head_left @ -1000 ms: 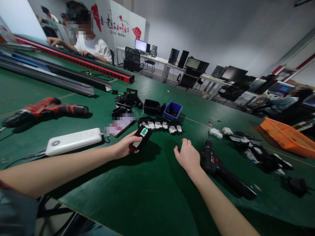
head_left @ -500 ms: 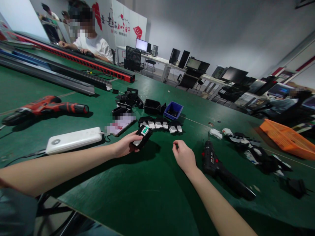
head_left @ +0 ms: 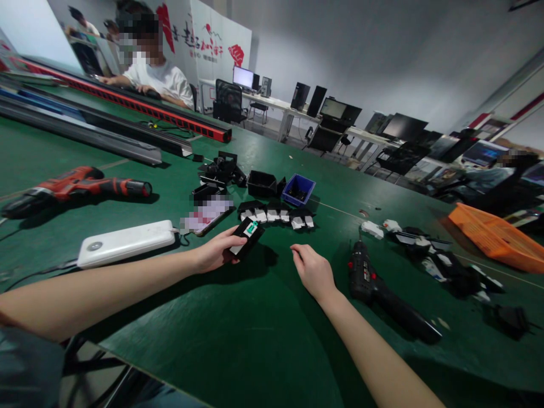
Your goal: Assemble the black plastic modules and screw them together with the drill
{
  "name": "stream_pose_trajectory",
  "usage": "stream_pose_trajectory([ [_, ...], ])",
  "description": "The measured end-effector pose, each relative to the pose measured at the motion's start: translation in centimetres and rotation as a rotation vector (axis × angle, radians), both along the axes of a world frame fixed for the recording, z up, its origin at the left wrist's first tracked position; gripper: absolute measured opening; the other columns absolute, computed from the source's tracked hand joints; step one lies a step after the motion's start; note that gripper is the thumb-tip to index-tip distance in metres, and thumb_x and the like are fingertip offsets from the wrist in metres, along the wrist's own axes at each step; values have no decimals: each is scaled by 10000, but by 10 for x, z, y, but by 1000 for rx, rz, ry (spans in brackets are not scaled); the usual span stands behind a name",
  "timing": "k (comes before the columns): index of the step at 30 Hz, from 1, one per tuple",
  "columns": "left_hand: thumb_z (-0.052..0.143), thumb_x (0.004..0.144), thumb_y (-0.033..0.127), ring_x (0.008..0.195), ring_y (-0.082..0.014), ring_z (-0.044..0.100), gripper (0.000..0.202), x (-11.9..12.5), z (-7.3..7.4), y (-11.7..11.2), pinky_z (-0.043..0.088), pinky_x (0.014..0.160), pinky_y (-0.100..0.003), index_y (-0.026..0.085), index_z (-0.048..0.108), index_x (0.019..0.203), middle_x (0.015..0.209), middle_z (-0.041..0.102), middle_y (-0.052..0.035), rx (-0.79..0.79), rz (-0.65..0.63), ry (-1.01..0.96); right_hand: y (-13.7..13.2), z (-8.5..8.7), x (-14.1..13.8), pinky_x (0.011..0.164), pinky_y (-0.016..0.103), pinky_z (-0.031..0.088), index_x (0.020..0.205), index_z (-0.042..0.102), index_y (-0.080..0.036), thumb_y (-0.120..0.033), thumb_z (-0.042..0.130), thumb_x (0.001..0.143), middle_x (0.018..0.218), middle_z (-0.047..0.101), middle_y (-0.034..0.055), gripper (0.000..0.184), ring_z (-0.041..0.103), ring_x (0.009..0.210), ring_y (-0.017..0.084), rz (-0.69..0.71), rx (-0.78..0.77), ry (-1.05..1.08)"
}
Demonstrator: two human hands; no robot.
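Note:
My left hand (head_left: 217, 250) is closed around a small black plastic housing (head_left: 256, 234) with a white face and a green piece on it, held tilted above the table. To its right, my right hand (head_left: 312, 271) has its fingers curled together in a pinch. Whatever may lie between those fingertips is too small to make out. Behind the held housing sits a row of similar black-and-white parts (head_left: 278, 214). A black cordless screwdriver (head_left: 361, 275) lies to the right of my right hand.
At the left are a red-and-black power drill (head_left: 76, 187), a white power bank (head_left: 127, 243) and a phone (head_left: 210, 215). Farther back stand a black bin (head_left: 261, 184) and a blue bin (head_left: 298, 190). An orange basket (head_left: 493, 235) is at right. A person (head_left: 157, 76) sits across the table.
My right hand has moved slightly left, towards the held housing. The housing has turned a little in my left hand.

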State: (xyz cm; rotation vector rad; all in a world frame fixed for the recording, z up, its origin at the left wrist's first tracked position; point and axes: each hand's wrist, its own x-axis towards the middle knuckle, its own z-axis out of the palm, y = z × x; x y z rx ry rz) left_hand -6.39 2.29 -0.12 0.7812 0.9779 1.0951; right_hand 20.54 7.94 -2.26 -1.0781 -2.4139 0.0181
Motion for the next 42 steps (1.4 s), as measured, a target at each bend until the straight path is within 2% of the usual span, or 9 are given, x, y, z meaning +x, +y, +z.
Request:
stream_pose_trajectory([
  [7, 717, 678, 310, 654, -131, 543, 517, 1, -1, -1, 354, 472, -212, 203, 517, 1142, 842, 569, -23, 8, -2, 23, -2, 2, -1, 673, 285, 497, 1092, 640, -174, -225, 436, 960, 1026, 688, 84, 248, 665, 809, 189, -10, -57, 2],
  [10, 699, 674, 275, 611, -114, 520, 523, 3, 0, -2, 343, 457, -206, 203, 512, 1157, 832, 565, -14, 35, 17, 52, -4, 5, -4, 720, 307, 498, 1073, 658, -186, -248, 435, 960, 1022, 683, 91, 258, 651, 842, 201, 17, -147, 98],
  [18, 683, 744, 315, 584, -114, 518, 527, 6, -10, -2, 368, 442, -205, 205, 475, 1216, 866, 577, -10, 205, 24, 350, -38, 16, -42, 553, 257, 442, 955, 695, -206, -333, 615, 870, 811, 661, 27, 173, 554, 626, 133, 109, -716, 682],
  [20, 696, 744, 325, 679, -149, 573, 545, 6, -10, -2, 446, 542, -241, 195, 477, 1226, 933, 609, -30, 265, 20, 436, -47, 17, -52, 532, 247, 428, 939, 687, -203, -331, 654, 843, 762, 641, 11, 163, 531, 599, 121, 137, -829, 759],
  [22, 710, 736, 310, 897, -206, 606, 556, 6, -9, -3, 493, 763, -304, 179, 482, 1225, 1058, 622, -56, 336, 29, 509, -53, 17, -59, 517, 239, 425, 932, 671, -200, -328, 677, 824, 759, 630, 5, 168, 521, 587, 113, 157, -899, 825],
  [24, 715, 735, 303, 1078, -245, 565, 562, 6, -8, -3, 434, 953, -352, 168, 478, 1227, 1156, 603, -72, 395, 23, 554, -56, 17, -63, 506, 232, 432, 943, 650, -200, -326, 697, 804, 806, 633, 8, 193, 524, 591, 108, 159, -934, 877],
  [26, 715, 742, 319, 1136, -261, 542, 582, 7, -8, -4, 394, 1016, -377, 169, 458, 1244, 1198, 586, -79, 420, -1, 575, -56, 17, -66, 495, 224, 440, 959, 625, -200, -324, 718, 778, 852, 636, 15, 238, 531, 599, 105, 135, -959, 913],
  [37, 747, 703, 287, 1178, -273, 531, 653, 9, -9, -9, 391, 1036, -373, 195, 447, 1276, 1234, 579, -85, 478, -33, 576, -52, 12, -69, 471, 213, 450, 983, 576, -198, -343, 726, 754, 840, 621, 11, 310, 531, 585, 101, 122, -1010, 905],
  [42, 756, 680, 276, 1168, -282, 539, 652, 8, -9, -8, 402, 1025, -389, 196, 470, 1261, 1227, 587, -86, 468, -28, 572, -48, 7, -68, 492, 226, 413, 833, 615, -178, -383, 702, 780, 708, 583, -18, 228, 494, 554, 98, 138, -1022, 840],
])
